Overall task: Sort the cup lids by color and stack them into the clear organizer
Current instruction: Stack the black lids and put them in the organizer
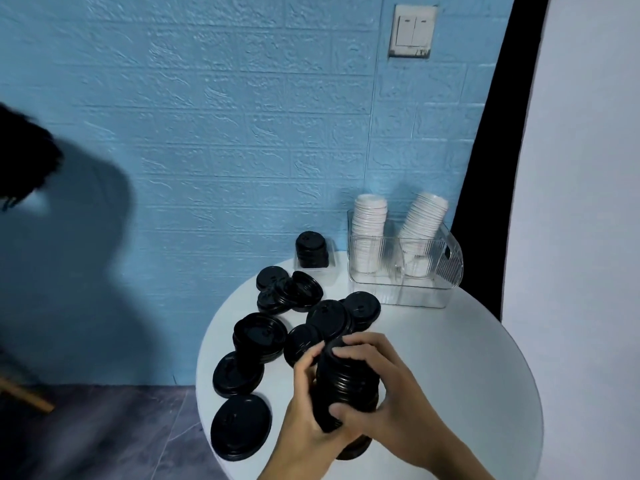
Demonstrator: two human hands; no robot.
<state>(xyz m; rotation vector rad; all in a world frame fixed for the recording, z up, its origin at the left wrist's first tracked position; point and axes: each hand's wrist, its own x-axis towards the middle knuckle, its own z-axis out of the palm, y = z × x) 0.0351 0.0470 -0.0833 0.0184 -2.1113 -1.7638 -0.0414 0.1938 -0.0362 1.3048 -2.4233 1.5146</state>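
A round white table (pixel 467 358) stands against a blue brick-textured wall (pixel 207 116) that carries a white double light switch (pixel 412 30). At the table's far edge sits a clear ribbed plastic organizer (pixel 446 268) with two compartments, each holding a tall stack of white ridged cup lids: the left white stack (pixel 369 233) stands upright, the right white stack (pixel 423 223) leans to the right. Just left of the organizer, a small clear tray (pixel 332 268) holds a short stack of black lids (pixel 311 250).

Near the table's front, both hands hold a thick nested stack of glossy black round plastic cup lids (pixel 346 379), tilted, its ridged rims showing as close rings. The left hand (pixel 308 410) cups the stack from the left and below, fingers curled round its side. The right hand (pixel 384 386) wraps it from the right, fingertips over the top rim and thumb against the lower end.

Loose black lids (pixel 259 337) lie scattered across the table's left half in small overlapping heaps; one single flat black lid (pixel 241 426) rests at the near left edge.
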